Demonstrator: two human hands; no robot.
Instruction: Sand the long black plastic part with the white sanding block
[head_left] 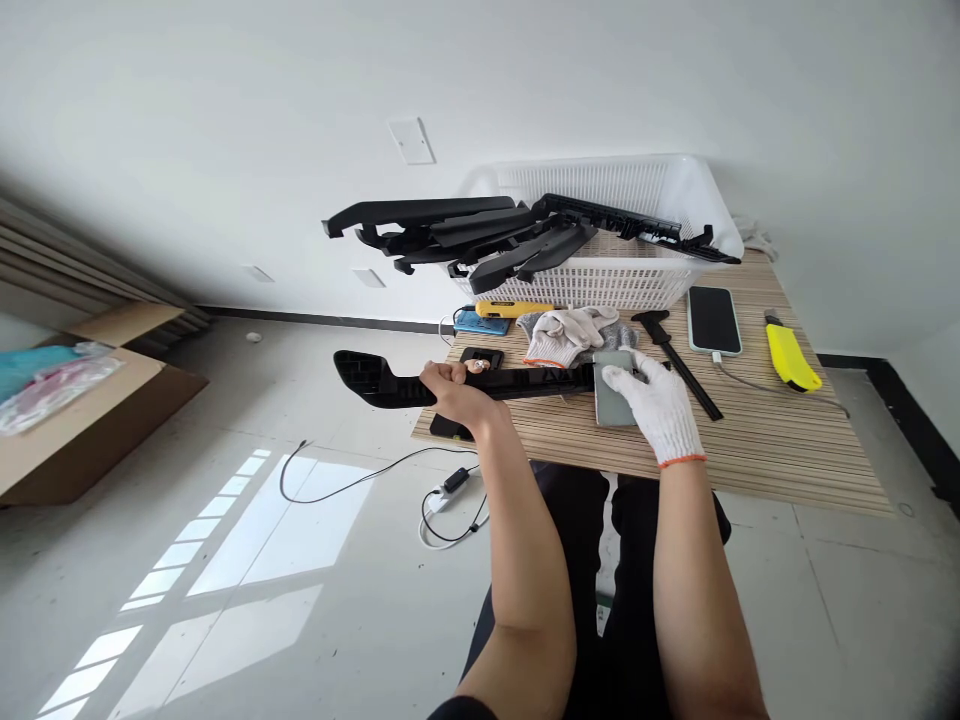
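Note:
A long black plastic trim piece (517, 384) lies across in front of me, its wider hooked end to the left and its ribbed side showing. My left hand (454, 393), bare, is closed around it near that end. At the other end, my right hand (660, 400) wears a white knit glove with an orange cuff. Its thumb and fingers grip a flat grey-green pad (615, 408), which covers the right part of the trim piece. Whether the gloved fingers also touch the trim is hidden.
Behind stands a white plastic basket (600, 285) with several black trim pieces (450, 225) jutting left. On the wood-grain table (787, 450) lie knit gloves (574, 332), a yellow-handled tool (514, 309), a black caliper-like tool (679, 365), a phone (714, 320) on a cable and a yellow cutter (791, 355).

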